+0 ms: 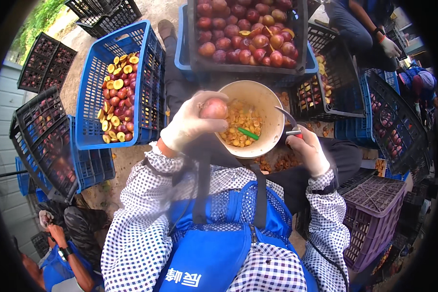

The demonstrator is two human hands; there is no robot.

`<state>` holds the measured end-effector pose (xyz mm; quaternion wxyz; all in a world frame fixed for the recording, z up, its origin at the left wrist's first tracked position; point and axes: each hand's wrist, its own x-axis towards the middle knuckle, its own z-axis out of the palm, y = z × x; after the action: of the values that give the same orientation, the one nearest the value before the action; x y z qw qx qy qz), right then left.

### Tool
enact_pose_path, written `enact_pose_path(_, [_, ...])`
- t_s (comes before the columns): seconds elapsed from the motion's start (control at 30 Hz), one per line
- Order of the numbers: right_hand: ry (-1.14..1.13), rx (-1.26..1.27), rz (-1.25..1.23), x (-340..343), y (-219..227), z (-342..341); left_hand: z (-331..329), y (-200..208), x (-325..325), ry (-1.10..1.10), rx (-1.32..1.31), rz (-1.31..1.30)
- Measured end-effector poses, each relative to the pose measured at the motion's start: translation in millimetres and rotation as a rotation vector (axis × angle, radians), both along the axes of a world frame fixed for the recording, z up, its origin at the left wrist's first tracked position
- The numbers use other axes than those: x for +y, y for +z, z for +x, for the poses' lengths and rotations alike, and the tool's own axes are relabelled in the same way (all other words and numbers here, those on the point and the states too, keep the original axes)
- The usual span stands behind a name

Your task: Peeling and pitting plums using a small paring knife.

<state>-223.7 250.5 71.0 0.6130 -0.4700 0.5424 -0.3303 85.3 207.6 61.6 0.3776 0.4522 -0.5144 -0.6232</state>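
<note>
In the head view, the left hand (187, 121) clasps a plum (214, 108) at the left rim of the cream bucket (246, 89); the right hand (311, 152) grips a curved knife (293, 131) (blade apart from fruit). Cutting seems poised, calling for steady edge contact.

Purple slatted crate (374, 231) stands at lower right. Upper left: green foliage (36, 22), with a pale panelled wall (7, 97) below it. Lower left: co-worker (85, 228) in blue vest (63, 267) and dark trousers
</note>
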Motion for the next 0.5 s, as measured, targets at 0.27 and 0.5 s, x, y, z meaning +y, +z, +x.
enact_pose_path(0.27, [-0.329,-0.099,-0.288,-27.9,9.6,87.7,-41.2,16.9,6.1,-0.043,0.307,0.022])
enact_pose_path(0.5, [-0.464,-0.669,-0.074,-33.6,-8.3,129.6,-62.8,-18.8,17.5,0.206,-0.319,-0.598])
